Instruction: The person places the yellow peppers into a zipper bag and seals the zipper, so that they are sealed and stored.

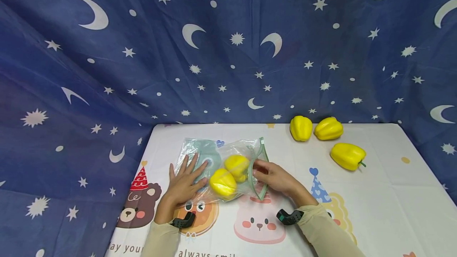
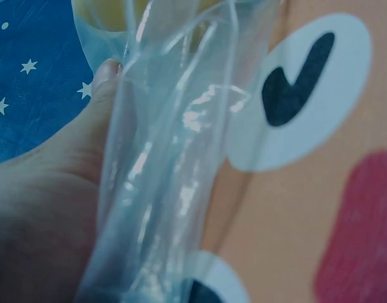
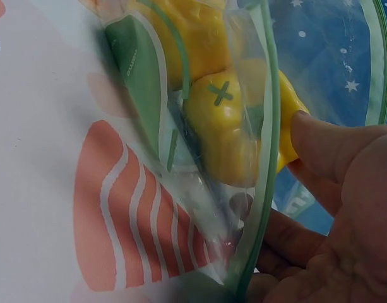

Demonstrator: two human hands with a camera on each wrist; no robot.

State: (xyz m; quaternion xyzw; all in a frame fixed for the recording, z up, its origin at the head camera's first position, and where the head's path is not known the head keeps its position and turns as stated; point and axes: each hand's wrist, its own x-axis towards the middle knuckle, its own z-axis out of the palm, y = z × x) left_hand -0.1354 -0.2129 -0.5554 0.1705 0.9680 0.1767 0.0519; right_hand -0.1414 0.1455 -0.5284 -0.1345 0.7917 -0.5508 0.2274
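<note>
A clear zip bag (image 1: 228, 146) with a green-edged mouth lies on the table, its mouth facing right. Inside it are two yellow bell peppers, a nearer one (image 1: 223, 184) and a farther one (image 1: 237, 165). My left hand (image 1: 185, 181) rests on the bag's left part with fingers spread. My right hand (image 1: 276, 177) reaches in at the mouth. In the right wrist view, its thumb and fingers hold the near end of a yellow bell pepper (image 3: 221, 126) marked with a green X. The bag's film (image 2: 161, 158) bunches beside the left thumb.
Three more yellow bell peppers lie at the back right: one on the left (image 1: 301, 128), one beside it (image 1: 329, 129), and one closer (image 1: 348, 156). A white cloth with cartoon animals covers the table (image 1: 385, 209). Behind it hangs a blue curtain (image 1: 228, 54) with moons and stars.
</note>
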